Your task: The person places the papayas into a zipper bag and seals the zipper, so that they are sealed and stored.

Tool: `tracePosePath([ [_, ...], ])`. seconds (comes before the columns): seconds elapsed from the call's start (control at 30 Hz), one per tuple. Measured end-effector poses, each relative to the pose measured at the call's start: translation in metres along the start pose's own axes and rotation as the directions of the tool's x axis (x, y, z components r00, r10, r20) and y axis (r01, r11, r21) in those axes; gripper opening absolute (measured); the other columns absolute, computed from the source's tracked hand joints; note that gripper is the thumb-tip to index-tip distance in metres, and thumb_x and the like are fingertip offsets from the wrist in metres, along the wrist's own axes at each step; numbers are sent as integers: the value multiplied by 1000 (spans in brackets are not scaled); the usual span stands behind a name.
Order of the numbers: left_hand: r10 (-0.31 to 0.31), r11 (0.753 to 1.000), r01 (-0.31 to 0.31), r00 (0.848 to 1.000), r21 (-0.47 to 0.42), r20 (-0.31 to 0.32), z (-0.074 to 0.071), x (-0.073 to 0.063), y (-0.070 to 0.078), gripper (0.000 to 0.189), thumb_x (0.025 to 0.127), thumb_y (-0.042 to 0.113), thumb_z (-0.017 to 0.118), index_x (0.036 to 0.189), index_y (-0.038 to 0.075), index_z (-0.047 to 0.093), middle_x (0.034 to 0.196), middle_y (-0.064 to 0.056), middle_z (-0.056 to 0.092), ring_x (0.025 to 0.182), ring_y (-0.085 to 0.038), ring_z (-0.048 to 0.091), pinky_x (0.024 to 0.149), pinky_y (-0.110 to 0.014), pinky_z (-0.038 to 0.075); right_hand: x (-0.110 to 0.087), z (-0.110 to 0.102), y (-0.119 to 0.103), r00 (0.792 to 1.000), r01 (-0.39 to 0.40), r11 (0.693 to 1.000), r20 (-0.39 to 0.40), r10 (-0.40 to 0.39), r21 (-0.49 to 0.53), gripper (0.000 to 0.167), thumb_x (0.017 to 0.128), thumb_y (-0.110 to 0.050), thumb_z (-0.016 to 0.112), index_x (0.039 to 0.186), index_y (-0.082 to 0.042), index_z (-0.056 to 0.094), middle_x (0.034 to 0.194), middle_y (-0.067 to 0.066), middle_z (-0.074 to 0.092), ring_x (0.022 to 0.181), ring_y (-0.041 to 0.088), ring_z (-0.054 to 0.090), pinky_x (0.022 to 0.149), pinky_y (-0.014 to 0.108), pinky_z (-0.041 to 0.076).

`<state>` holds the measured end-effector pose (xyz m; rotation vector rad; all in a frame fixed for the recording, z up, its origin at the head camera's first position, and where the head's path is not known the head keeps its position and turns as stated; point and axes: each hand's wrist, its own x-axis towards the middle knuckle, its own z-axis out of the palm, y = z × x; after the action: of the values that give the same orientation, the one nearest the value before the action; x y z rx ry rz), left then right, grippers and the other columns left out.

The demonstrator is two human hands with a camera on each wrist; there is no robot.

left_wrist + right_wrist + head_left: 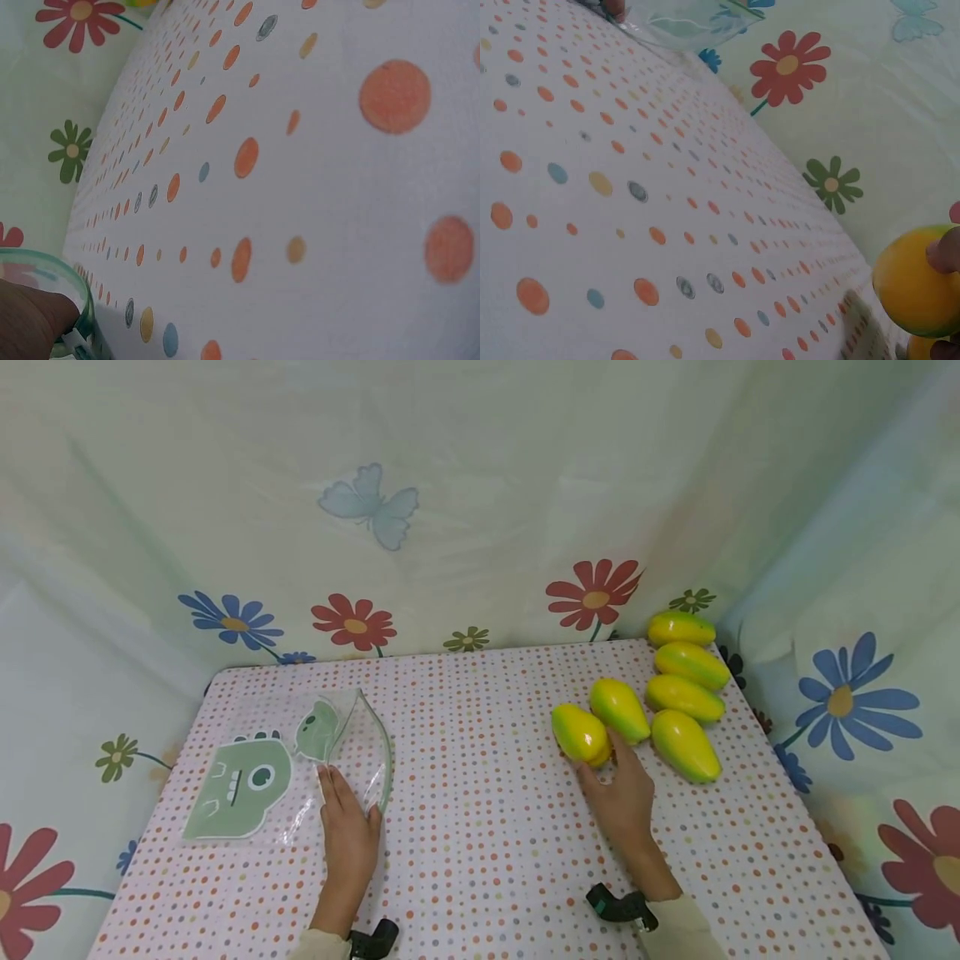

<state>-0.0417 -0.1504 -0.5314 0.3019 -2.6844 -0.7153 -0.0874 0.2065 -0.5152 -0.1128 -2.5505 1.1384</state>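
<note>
A clear zip bag (281,777) with a green dinosaur print lies flat on the left of the table. Its green-edged mouth bulges open toward the right. My left hand (349,827) holds the bag near this mouth, thumb at the green rim; in the left wrist view, the thumb (34,319) is beside the zip slider (75,343). With my right hand (622,797) I grip a yellow-green mango (577,732), fingers on its near side. In the right wrist view, this mango (915,281) shows its orange-yellow end, with part of another yellow fruit (922,346) below it.
Close to the right hand lies a mango (618,710). Several more form a column along the table's right edge, from the nearest mango (686,746) to the farthest mango (681,628). A dotted cloth (465,827) covers the table, and flowered curtains (480,527) surround it.
</note>
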Motion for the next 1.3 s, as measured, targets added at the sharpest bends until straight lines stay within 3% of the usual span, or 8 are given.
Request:
tracePosePath([
  [0.17, -49, 999, 48, 997, 23, 53, -1, -3, -1, 92, 84, 0, 70, 151, -14, 8, 159, -32, 8, 107, -48, 47, 78, -54, 47, -5, -2, -5, 997, -5, 996, -76, 12, 89, 68, 80, -8, 80, 138, 7, 48, 137, 24, 56, 126, 38, 54, 102, 52, 43],
  [0.37, -34, 999, 34, 998, 8, 44, 2, 6, 0, 89, 86, 2, 68, 152, -12, 9, 160, -30, 8, 107, -47, 46, 78, -54, 47, 2, -1, -15, 996, 39, 989, -87, -27, 145, 65, 78, -10, 82, 135, 5, 53, 132, 20, 61, 119, 33, 60, 98, 45, 47],
  [0.57, -58, 998, 56, 996, 32, 72, 1, 11, 0, 90, 87, 2, 66, 155, -6, 7, 162, -25, 9, 103, -44, 47, 73, -50, 48, -4, 14, -31, 998, 56, 981, 31, -62, 185, 64, 82, -14, 79, 136, 7, 51, 132, 20, 61, 117, 31, 62, 97, 44, 49],
  [0.73, -24, 999, 22, 998, 41, 55, 3, 7, 4, 92, 84, -1, 68, 155, -5, 9, 161, -26, 12, 92, -39, 48, 68, -46, 47, -15, 36, -48, 986, 80, 971, 127, -111, 226, 62, 84, -14, 77, 136, 8, 51, 131, 22, 61, 115, 33, 63, 96, 47, 50],
  [0.87, 2, 998, -5, 999, 69, 40, 8, 0, 9, 91, 83, -1, 68, 154, -6, 11, 161, -26, 13, 85, -34, 46, 62, -40, 45, -24, 57, -69, 957, 94, 962, 244, -158, 255, 63, 87, -21, 73, 138, 8, 48, 130, 21, 62, 118, 32, 61, 101, 48, 47],
  [1.0, 7, 993, -14, 998, 115, 64, 11, -4, 14, 89, 85, 2, 67, 155, -5, 11, 163, -23, 10, 86, -32, 45, 65, -38, 45, -32, 82, -92, 919, 119, 953, 332, -211, 277, 67, 90, -27, 69, 142, 6, 44, 129, 18, 62, 120, 30, 60, 104, 48, 45],
  [1.1, 25, 991, -35, 996, 127, 81, 13, -7, 19, 88, 86, 3, 68, 154, -5, 12, 163, -22, 9, 89, -33, 46, 69, -39, 47, -34, 96, -104, 908, 143, 941, 337, -248, 307, 66, 92, -28, 67, 143, 6, 43, 128, 17, 63, 118, 28, 61, 101, 46, 47],
  [1.3, 77, 991, -81, 996, 109, 45, 18, -12, 25, 87, 84, 0, 69, 153, -6, 18, 163, -22, 12, 89, -34, 47, 69, -41, 49, -31, 113, -117, 898, 169, 916, 327, -296, 365, 65, 93, -29, 66, 143, 5, 42, 130, 17, 62, 116, 25, 62, 101, 44, 48],
])
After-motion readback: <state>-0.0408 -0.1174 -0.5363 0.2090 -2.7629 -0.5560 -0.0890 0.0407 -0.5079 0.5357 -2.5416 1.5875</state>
